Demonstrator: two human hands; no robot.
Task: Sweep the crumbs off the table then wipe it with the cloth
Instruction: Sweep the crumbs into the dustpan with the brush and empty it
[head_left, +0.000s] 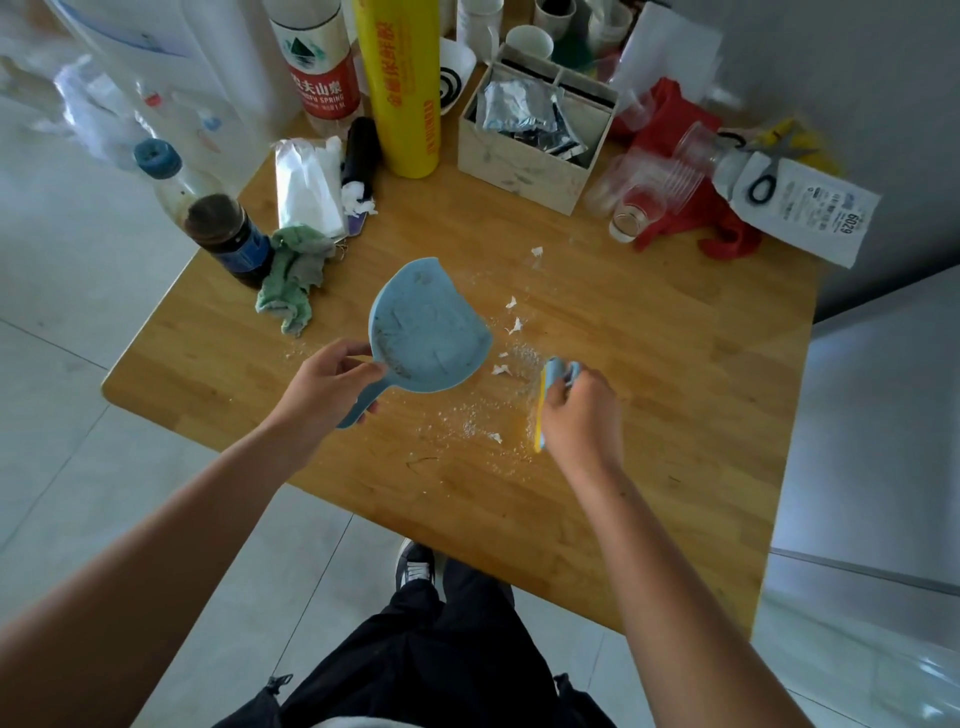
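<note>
Two hands at work: left hand (324, 382) grips the blue dustpan (428, 327) by its handle, right hand (582, 410) grasps the small brush (545, 400) among crumbs (470, 415) on the table (649, 338); green cloth (293, 278) lies crumpled near the left edge

The brush (546, 395) largely under the right hand (582, 415), bristles (531, 410) a blur
</note>
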